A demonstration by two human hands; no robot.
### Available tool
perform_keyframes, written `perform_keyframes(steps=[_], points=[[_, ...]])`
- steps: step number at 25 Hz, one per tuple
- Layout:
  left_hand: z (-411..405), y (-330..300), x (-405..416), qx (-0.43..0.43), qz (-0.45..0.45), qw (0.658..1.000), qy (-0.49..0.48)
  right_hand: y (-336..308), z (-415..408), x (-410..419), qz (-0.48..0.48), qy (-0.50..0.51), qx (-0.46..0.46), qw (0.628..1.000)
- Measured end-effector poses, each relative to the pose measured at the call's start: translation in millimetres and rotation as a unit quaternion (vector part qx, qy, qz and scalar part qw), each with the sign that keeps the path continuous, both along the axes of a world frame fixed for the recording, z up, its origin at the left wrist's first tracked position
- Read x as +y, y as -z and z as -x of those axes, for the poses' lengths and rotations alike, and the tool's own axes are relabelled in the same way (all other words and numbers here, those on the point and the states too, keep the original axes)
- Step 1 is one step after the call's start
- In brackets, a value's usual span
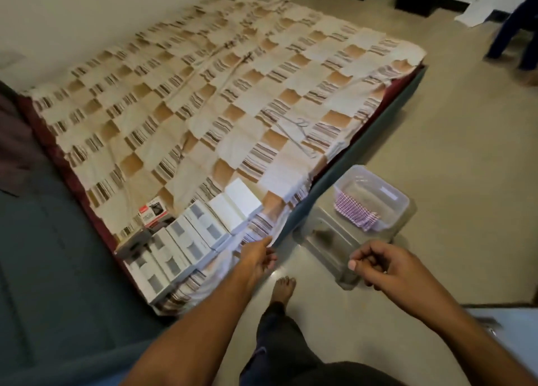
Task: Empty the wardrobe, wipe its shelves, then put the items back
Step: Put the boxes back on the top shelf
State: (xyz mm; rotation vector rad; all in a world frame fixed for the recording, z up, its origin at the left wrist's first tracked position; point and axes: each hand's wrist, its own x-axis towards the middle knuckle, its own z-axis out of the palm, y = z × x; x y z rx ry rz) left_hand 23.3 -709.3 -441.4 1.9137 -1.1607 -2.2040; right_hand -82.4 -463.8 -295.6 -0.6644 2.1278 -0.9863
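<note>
**Boxes Parked on the Bed, Cloth Waiting in the Tub**

Head view: white boxes (186,240) lined up on the near corner of the bed (203,94), likely set there to clear the wardrobe. Just right of the bed, on the floor, a clear tub (400,202) with a checked cloth (355,212) draped over its rim, ready for wiping. Left hand (257,259) at the bed's edge, just beside the boxes, fingers loose, nothing held. Right hand (378,264) near the tub, fingers curled, nothing held, cloth close above it.
</note>
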Motion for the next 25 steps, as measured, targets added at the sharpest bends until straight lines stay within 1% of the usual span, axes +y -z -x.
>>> perform_keyframes(steps=[2,3,4,5,6,7,8,9,10,11,12,13,14,15,16,17,20,22,24,25], points=[[13,33,-47,-0.073,0.074,0.993,0.064,16,16,-47,-0.013,0.001,-0.027,1.0],[21,45,-67,-0.097,0.123,0.982,0.104,25,25,-71,-0.018,0.004,-0.044,0.999],[26,57,-87,-0.125,0.174,0.964,0.155,36,33,-94,-0.028,0.001,-0.062,0.998],[31,70,-110,-0.158,0.223,0.937,0.215,50,41,-119,-0.047,-0.005,-0.08,0.996],[35,83,-135,-0.191,0.277,0.899,0.282,67,49,-145,-0.068,-0.011,-0.099,0.993],[39,91,-155,-0.211,0.314,0.862,0.337,80,55,-165,-0.085,-0.01,-0.113,0.99],[42,105,-175,-0.226,0.328,0.836,0.377,95,61,-185,-0.102,-0.005,-0.129,0.986],[49,112,-194,-0.234,0.323,0.837,0.374,110,67,-202,-0.114,0.001,-0.146,0.983],[53,127,-211,-0.24,0.29,0.855,0.356,128,73,-220,-0.127,0.009,-0.163,0.978],[57,140,-221,-0.226,0.226,0.902,0.289,148,79,-236,-0.142,0.02,-0.181,0.973],[55,147,-222,-0.204,0.135,0.95,0.192,164,83,-249,-0.154,0.034,-0.195,0.968],[51,148,-215,-0.171,0.003,0.982,0.078,181,85,-261,-0.166,0.048,-0.211,0.962],[49,150,-206,-0.139,-0.116,0.983,-0.015,200,88,-274,-0.179,0.057,-0.224,0.956],[47,160,-197,-0.122,-0.194,0.971,-0.072,222,91,-288,-0.191,0.062,-0.238,0.95],[48,166,-187,-0.106,-0.237,0.958,-0.125,240,94,-298,-0.203,0.066,-0.251,0.944],[49,172,-178,-0.098,-0.259,0.944,-0.177,259,97,-307,-0.214,0.066,-0.261,0.939],[58,208,-175,-0.09,-0.267,0.896,-0.343,308,109,-341,-0.214,0.073,-0.279,0.933],[64,229,-178,-0.062,-0.27,0.854,-0.439,335,116,-367,-0.2,0.064,-0.253,0.944],[67,241,-178,-0.033,-0.255,0.832,-0.492,357,118,-390,-0.192,0.029,-0.217,0.957],[69,246,-178,-0.023,-0.244,0.826,-0.508,368,116,-398,-0.192,0.009,-0.205,0.96]])
